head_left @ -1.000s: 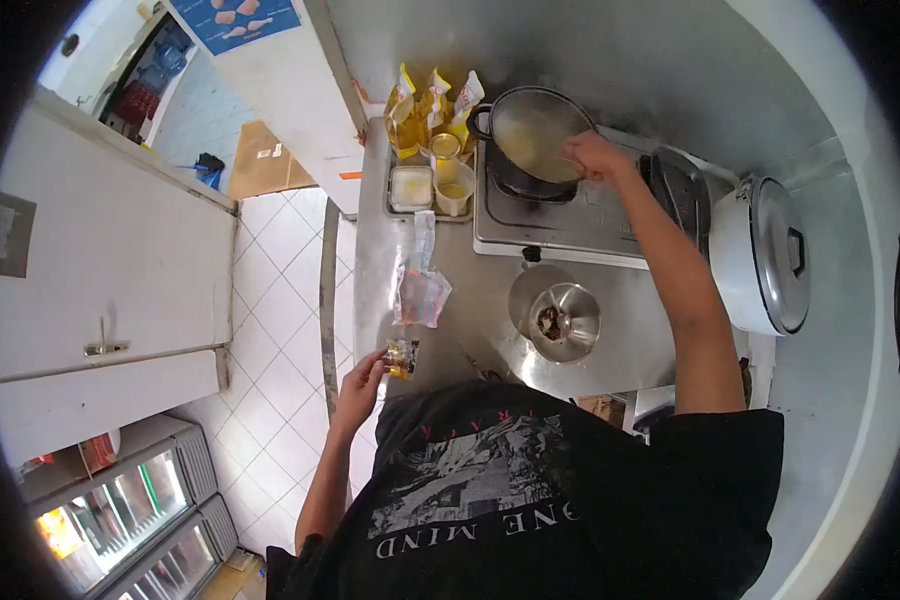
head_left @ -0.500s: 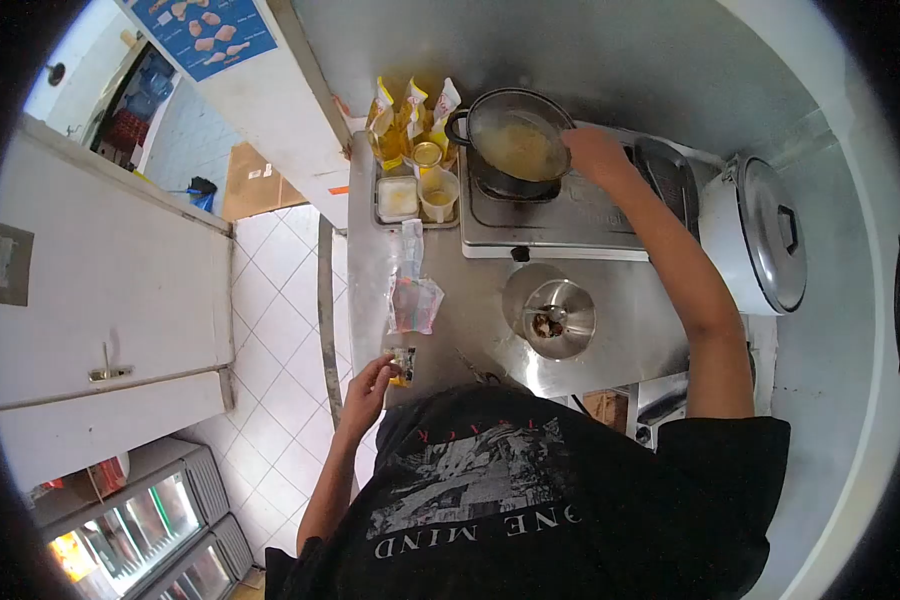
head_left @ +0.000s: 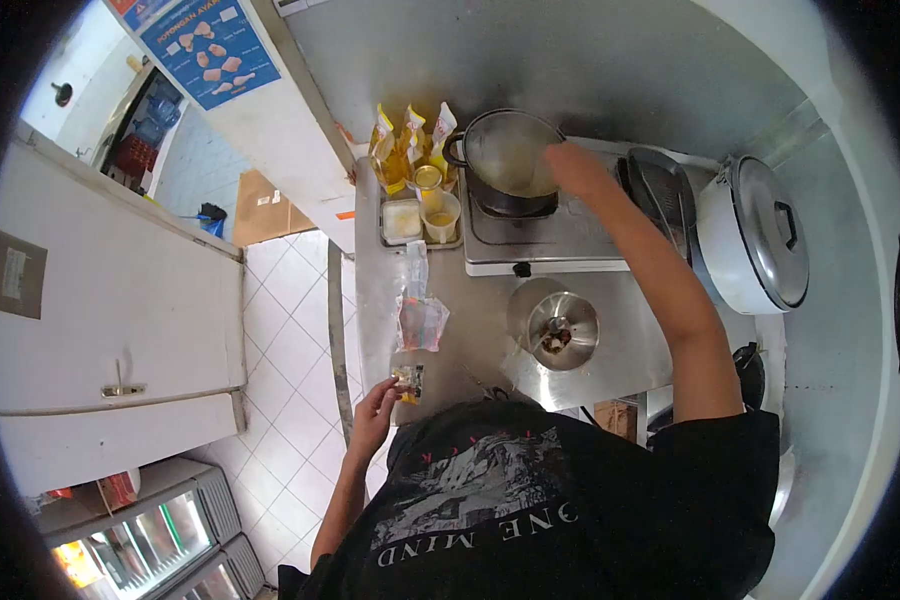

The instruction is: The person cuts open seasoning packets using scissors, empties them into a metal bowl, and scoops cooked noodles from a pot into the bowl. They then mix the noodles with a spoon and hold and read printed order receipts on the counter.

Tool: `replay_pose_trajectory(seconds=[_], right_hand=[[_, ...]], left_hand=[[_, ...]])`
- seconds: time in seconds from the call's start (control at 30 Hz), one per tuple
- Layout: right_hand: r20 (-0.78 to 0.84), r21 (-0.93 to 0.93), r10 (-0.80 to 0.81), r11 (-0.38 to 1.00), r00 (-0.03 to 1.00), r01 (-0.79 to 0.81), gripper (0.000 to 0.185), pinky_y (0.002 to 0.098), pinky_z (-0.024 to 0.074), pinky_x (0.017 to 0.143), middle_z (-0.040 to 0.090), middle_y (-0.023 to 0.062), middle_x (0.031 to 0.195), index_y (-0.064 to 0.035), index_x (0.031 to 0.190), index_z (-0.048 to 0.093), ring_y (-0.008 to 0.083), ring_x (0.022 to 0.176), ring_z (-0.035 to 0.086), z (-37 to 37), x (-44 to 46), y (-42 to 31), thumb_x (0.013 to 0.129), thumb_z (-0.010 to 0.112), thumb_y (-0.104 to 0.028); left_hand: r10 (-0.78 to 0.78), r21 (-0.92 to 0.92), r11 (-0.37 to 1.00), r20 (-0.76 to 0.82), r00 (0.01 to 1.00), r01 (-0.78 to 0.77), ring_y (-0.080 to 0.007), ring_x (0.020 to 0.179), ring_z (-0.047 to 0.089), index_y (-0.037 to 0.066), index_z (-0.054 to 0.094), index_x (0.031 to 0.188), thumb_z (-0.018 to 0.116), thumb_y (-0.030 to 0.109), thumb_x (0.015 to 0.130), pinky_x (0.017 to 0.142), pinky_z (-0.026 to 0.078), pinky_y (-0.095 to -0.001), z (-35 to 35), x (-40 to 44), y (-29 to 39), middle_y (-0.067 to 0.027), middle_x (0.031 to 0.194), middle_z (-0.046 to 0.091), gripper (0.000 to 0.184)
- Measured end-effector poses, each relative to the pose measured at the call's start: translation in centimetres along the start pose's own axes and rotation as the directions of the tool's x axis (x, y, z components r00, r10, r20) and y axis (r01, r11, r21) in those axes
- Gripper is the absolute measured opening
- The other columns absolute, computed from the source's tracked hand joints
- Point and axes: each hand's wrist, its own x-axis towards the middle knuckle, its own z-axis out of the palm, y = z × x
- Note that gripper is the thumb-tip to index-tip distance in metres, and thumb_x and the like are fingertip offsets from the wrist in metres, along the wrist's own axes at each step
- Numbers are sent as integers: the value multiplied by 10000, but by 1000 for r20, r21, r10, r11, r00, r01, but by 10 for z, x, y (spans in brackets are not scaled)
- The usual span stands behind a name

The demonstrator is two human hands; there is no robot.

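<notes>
My right hand (head_left: 576,170) is closed at the right side of a dark pot (head_left: 510,198), its fingers over the rim. What it grips is hidden by the hand and the haze above the pale yellowish contents. Down at the counter's left edge, my left hand (head_left: 374,408) has its bent fingertips on a small black-and-yellow packet (head_left: 408,384). Just beyond that lies a torn, flattened pinkish plastic wrapper (head_left: 423,323). Between my arms stands a steel bowl (head_left: 582,345) with dark reddish bits and a spoon-like utensil in it.
The pot sits on a gas stove (head_left: 590,225). Left of it, a tray (head_left: 385,243) bears a white tub (head_left: 402,220), a measuring cup (head_left: 441,218) and a jar; yellow oil pouches (head_left: 385,150) stand behind. A large lidded white pot (head_left: 735,240) is at the right, beside dark pans (head_left: 660,185).
My right hand has shifted slightly left, further over the pot. My left hand stays at the small packet. The whole view has tilted, so the counter appears lower.
</notes>
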Motion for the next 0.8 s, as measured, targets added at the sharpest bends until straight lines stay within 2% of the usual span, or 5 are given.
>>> replay_pose_trajectory(seconds=[0.53,0.63,0.7,0.73,0.8], right_hand=[[173,57,134,988,976,-146,214,475,566,764,725,211,965,-15,1047,742,376,884,712,1,8,25,940,590,-120],[357,-326,-228,878,906,350,217,455,579,773,733,221,902,0,1036,761,363,823,718,92,64,44,874,653,-96],[367,-100,-156,974,917,205,197,430,553,720,735,192,871,4,1011,760,328,757,689,93,71,39,887,641,-94],[354,340,92,914,931,-220,182,403,517,650,730,155,846,-6,991,748,289,705,655,57,46,15,930,608,-106],[350,620,214,677,912,-397,198,388,495,596,731,112,839,-11,970,734,260,671,636,38,35,10,974,557,-100]], left_hand=[[-66,-47,997,-67,996,63,-184,1073,688,1,616,1366,519,262,1105,949,511,-324,-3,-14,-26,-113,1155,736,382],[-53,-49,998,-68,996,50,-187,1078,691,-13,626,1349,525,244,1101,966,513,-325,-2,-11,-25,-126,1149,740,371],[-35,-13,999,-51,998,35,-197,1085,690,-16,624,1347,531,247,1098,978,510,-331,-3,-6,-30,-137,1153,740,374],[-25,7,1000,-48,999,25,-198,1088,689,-17,624,1346,533,249,1097,981,509,-332,-5,-5,-29,-138,1155,739,375],[-6,43,999,-46,999,8,-202,1094,687,-20,624,1343,538,251,1095,985,507,-334,-8,-4,-23,-141,1160,738,377]])
